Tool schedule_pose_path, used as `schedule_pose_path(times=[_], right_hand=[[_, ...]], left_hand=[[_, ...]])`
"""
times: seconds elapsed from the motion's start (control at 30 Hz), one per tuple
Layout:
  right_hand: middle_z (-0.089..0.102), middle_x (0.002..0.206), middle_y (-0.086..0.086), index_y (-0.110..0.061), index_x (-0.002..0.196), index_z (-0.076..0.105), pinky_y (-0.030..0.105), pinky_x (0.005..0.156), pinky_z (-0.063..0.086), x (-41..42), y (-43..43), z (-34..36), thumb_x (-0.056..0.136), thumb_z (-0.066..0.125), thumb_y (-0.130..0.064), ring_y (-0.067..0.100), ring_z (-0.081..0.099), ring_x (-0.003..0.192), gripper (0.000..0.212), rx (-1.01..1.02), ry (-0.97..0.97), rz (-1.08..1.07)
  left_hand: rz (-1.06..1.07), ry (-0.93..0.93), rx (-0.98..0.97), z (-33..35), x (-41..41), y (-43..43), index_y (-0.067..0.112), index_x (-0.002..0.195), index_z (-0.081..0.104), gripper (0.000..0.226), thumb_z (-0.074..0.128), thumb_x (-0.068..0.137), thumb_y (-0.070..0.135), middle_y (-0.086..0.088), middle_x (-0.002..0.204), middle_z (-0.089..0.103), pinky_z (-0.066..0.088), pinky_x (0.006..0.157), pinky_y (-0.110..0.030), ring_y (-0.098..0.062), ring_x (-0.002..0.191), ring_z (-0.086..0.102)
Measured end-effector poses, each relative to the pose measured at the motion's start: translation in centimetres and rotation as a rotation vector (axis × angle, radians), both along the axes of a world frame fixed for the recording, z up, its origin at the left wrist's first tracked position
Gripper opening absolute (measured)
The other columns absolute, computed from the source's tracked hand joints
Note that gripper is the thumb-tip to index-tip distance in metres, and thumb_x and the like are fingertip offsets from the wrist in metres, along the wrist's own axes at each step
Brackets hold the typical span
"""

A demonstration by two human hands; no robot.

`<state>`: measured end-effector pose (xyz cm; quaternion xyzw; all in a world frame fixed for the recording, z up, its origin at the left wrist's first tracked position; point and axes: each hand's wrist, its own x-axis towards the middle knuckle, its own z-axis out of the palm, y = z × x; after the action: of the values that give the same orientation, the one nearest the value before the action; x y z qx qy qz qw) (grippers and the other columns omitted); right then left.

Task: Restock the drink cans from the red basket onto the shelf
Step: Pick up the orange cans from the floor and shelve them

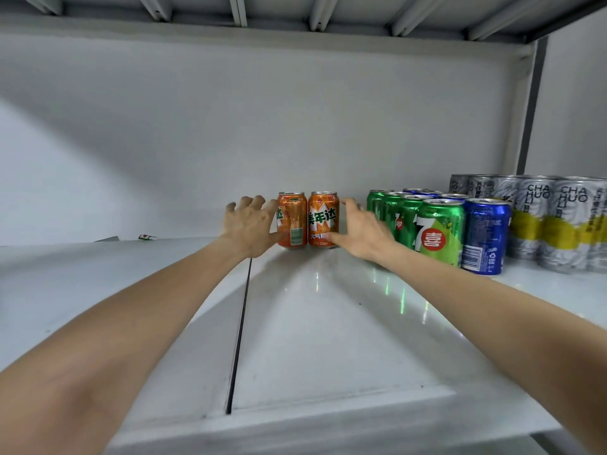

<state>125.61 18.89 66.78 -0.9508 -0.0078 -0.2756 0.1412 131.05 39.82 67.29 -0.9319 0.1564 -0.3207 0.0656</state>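
- Cans, both orange, upright at the back of the shelf (328, 323), side by side and touching: left can (294, 221), right can (323, 221).
- Left grip (253, 224) wrapped round left can, thumb low on the front, fingers at the far side.
- Right grip (358, 228) grasping right can likewise, thumb at the base, fingers in the gap beside the green cans (440, 231).
- Red basket out of view, so no telling how much remains.
- Likely step: seating the pair and letting go.
- Risk: catching a rim on pulling back, tipping a can forward onto the glossy shelf, then rolling.
- Risk: right knuckles nudging the green row, toppling it toward the blue can (486, 238).
- Risk: uneven release, leaving the pair askew and out of line with the neighbouring rows.
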Motion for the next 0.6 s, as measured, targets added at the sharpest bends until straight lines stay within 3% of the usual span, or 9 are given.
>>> schedule_pose_path(times=[0.1,0.2,0.37,0.6], right_hand=[[0.046,0.143,0.012,-0.016,0.149,0.02,0.054,0.103,0.036,-2.6,0.1,-0.5,0.089,0.057,-0.053,0.033,0.044,0.13,0.08,-0.211,-0.061,-0.056],[0.041,0.147,0.007,-0.019,0.15,0.02,0.056,0.107,0.029,-5.2,0.2,-1.1,0.091,0.051,-0.056,0.03,0.041,0.133,0.076,-0.334,-0.108,-0.05],[0.031,0.155,0.004,-0.019,0.149,0.023,0.057,0.111,0.024,-10.3,0.5,-1.6,0.093,0.047,-0.052,0.027,0.035,0.138,0.069,-0.398,-0.171,0.003],[0.033,0.155,0.004,-0.017,0.145,0.031,0.056,0.111,0.023,-18.4,0.1,-3.0,0.095,0.044,-0.051,0.025,0.032,0.141,0.062,-0.373,-0.271,0.024]], left_hand=[[0.01,-0.058,0.12,0.1,-2.6,0.7,0.026,0.149,0.026,0.071,0.043,0.092,0.063,-0.005,0.154,0.034,0.019,0.115,-0.053,-0.028,0.145,0.025],[-0.003,-0.111,0.188,-0.5,-5.6,1.2,0.026,0.149,0.026,0.069,0.042,0.093,0.062,-0.005,0.155,0.032,0.015,0.117,-0.053,-0.028,0.146,0.022],[0.008,-0.175,0.245,-1.2,-11.5,1.8,0.025,0.146,0.029,0.065,0.043,0.093,0.059,-0.006,0.152,0.036,0.015,0.116,-0.053,-0.027,0.146,0.023],[0.001,-0.229,0.103,-2.9,-20.6,2.3,0.021,0.14,0.042,0.057,0.05,0.093,0.053,-0.008,0.144,0.046,0.019,0.115,-0.052,-0.028,0.139,0.032]])
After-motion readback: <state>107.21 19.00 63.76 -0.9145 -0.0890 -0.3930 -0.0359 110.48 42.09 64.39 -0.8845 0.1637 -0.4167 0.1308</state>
